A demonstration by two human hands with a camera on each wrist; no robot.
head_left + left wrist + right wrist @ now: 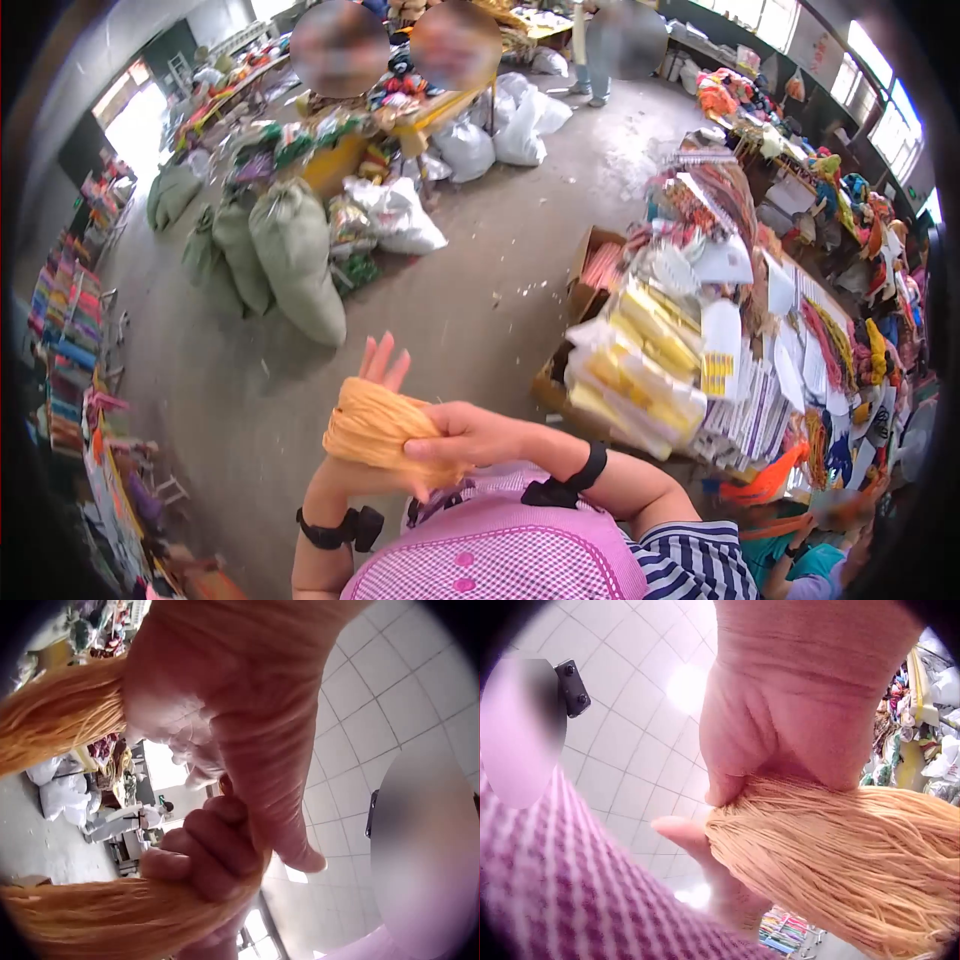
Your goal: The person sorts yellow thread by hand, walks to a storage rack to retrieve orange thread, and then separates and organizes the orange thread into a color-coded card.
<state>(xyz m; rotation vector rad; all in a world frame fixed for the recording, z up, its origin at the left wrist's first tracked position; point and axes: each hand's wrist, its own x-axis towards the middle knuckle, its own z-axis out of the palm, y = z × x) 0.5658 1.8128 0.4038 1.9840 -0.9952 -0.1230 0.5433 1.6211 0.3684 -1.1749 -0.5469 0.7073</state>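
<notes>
A skein of orange-tan yarn (pixel 375 425) is looped around my left hand (pixel 385 364), whose fingers point up and stand apart beyond the strands. Its thumb (pixel 281 817) extends straight in the left wrist view. My right hand (pixel 468 432) grips the yarn from the right side, thumb lying across the strands. In the left wrist view, the right hand's curled fingers (pixel 206 847) close around one side of the loop. Loose strands (pixel 840 862) spread below the right palm in the right wrist view. Both hands are in front of the pink checked apron (pixel 500 550).
To the right, a table bears paper-banded packs (pixel 640 370) and coloured yarn bundles (pixel 835 340), with cardboard boxes (pixel 595 270) at its side. Green sacks (pixel 295 255) and white bags (pixel 465 150) stand on the floor ahead. Racks of coloured goods (pixel 70 320) line the left.
</notes>
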